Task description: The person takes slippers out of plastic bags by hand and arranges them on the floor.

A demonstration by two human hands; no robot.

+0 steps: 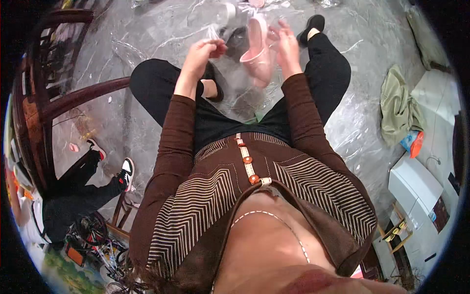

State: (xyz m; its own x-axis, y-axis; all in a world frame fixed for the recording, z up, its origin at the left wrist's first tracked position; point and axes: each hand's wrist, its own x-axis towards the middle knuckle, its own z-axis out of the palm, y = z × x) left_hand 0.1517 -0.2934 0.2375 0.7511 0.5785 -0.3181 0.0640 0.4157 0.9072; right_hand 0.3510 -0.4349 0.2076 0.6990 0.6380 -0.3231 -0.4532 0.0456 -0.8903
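A pink slip-on shoe (256, 67) with a pale insole is between my hands, above the grey floor and smeared by motion. My right hand (288, 46) is close beside its right edge, fingers spread; whether the thumb touches the shoe is unclear. On the other side, my left hand (200, 56) is closed with its fingertips pinched together. Whitish streaks show just above those fingertips, and what they hold is too blurred to make out. Farther off on the floor is a white shoe-like item (227, 13), with a pink piece (256, 3) at the top edge.
Dark wooden furniture (88, 98) stands at the left. Below it are another person's legs (93, 186) in black-and-white sneakers, and several bicycles (98, 240). To the right are an olive cloth (399, 108), an orange-and-blue packet (413, 142) and a white cabinet (416, 181).
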